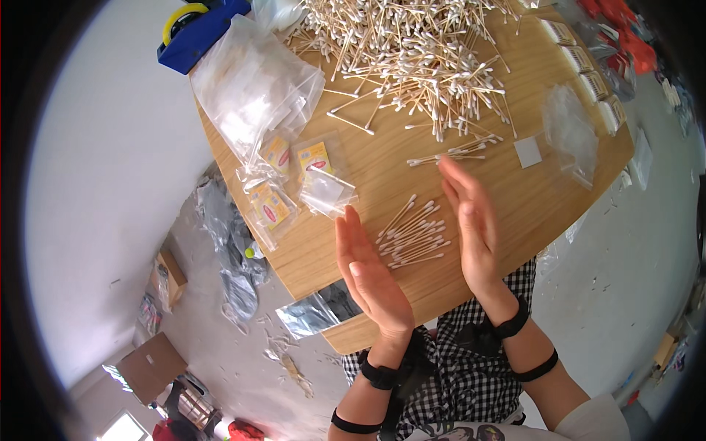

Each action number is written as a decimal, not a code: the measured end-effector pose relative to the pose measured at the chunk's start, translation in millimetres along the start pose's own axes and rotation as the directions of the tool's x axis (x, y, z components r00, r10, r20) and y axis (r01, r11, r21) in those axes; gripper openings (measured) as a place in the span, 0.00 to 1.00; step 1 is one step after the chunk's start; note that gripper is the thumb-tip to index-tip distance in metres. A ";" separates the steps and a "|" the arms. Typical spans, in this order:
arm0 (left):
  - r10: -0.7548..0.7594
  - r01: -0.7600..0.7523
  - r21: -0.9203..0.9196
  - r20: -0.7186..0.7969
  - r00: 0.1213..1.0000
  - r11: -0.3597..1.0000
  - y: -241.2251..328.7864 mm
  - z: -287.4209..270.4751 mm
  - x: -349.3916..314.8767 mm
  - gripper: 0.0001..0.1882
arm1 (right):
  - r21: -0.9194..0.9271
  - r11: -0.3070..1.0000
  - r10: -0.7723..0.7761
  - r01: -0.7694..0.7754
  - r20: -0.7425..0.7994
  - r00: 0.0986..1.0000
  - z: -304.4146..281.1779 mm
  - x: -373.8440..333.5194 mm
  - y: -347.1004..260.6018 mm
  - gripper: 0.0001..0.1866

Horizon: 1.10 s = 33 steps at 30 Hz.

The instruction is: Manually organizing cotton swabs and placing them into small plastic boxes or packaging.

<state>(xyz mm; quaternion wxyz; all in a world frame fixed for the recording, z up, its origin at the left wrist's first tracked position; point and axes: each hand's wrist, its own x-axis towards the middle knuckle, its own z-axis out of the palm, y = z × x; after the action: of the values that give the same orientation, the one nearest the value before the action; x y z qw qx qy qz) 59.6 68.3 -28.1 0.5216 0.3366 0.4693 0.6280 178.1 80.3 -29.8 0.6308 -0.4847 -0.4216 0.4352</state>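
Between my two upright palms, a small batch of cotton swabs (413,234) lies fanned on the wooden table (309,253). My left hand (370,279) is on the batch's left, fingers stretched out and holding nothing. On the other side my right hand (473,228) has its fingers extended too, with nothing in it. Its fingertips come close to a few loose swabs (456,152). Beyond them a large heap of cotton swabs (412,59) covers the far middle of the table.
Clear plastic bags (246,88) and small bags with yellow cards (312,158) lie at the left. A blue tape dispenser (198,40) stands at the far left corner. To the right are a white square card (528,152), a crumpled clear bag (570,132) and several packed bundles (594,86).
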 end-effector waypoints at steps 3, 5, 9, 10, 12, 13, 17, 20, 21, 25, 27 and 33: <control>0.007 -0.007 0.009 0.024 1.000 1.000 1.6 4.3 -0.9 0.35 | 0.053 0.996 0.071 -0.075 0.069 0.995 5.7 1.1 4.5 0.25; -0.014 0.014 0.025 0.015 1.000 1.000 3.0 4.1 1.8 0.38 | 0.022 0.998 0.049 -0.051 0.118 0.992 6.7 1.4 3.7 0.24; -0.019 0.018 0.019 0.031 0.999 1.000 3.4 2.1 8.5 0.37 | -0.037 0.999 0.019 -0.011 0.238 0.971 -1.5 24.0 1.4 0.23; -0.015 0.014 0.025 0.054 0.998 1.000 3.1 1.2 9.0 0.37 | -0.116 0.992 0.079 -0.044 0.320 0.944 -2.9 28.7 0.0 0.23; -0.016 0.013 0.039 0.070 0.997 0.999 3.8 -1.6 7.7 0.37 | -0.194 0.978 0.145 -0.071 0.397 0.906 -5.0 29.0 -2.9 0.22; -0.013 0.009 0.052 0.086 0.996 0.999 4.1 -3.8 6.8 0.37 | -0.189 0.974 0.193 -0.128 0.387 0.902 -6.1 24.7 -4.4 0.23; -0.041 0.034 0.070 0.095 0.995 0.997 4.0 -1.5 -1.2 0.38 | -0.050 0.992 0.127 -0.119 0.222 0.967 -7.3 1.3 -1.1 0.26; 0.011 -0.015 0.069 0.068 0.998 0.997 -0.2 6.1 -2.8 0.36 | -0.004 1.000 0.009 -0.008 0.102 0.995 3.0 -5.8 3.7 0.30; -0.006 0.002 0.051 0.083 0.997 0.999 -1.5 7.7 -2.7 0.37 | -0.003 1.000 0.010 -0.010 0.100 0.995 5.1 -5.6 4.1 0.30; -0.017 0.016 0.019 0.056 0.998 1.000 -1.8 10.2 -4.8 0.37 | 0.021 0.999 0.042 -0.045 0.137 0.990 7.7 -3.3 4.3 0.32; -0.006 0.005 0.001 0.063 0.998 1.000 -1.5 7.6 -1.7 0.37 | 0.052 0.998 0.040 -0.047 0.129 0.991 8.6 -2.9 3.2 0.31; 0.058 -0.250 0.579 0.330 0.942 0.776 14.0 -6.2 -13.6 0.37 | -0.294 0.956 0.036 -0.011 0.080 0.996 -2.5 1.3 -5.2 0.14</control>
<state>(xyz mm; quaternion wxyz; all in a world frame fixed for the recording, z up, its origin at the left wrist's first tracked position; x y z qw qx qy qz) 52.2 53.4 -16.1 0.3940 0.6144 0.5352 0.4253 181.6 80.2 -25.1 0.5286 -0.5590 -0.5019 0.3953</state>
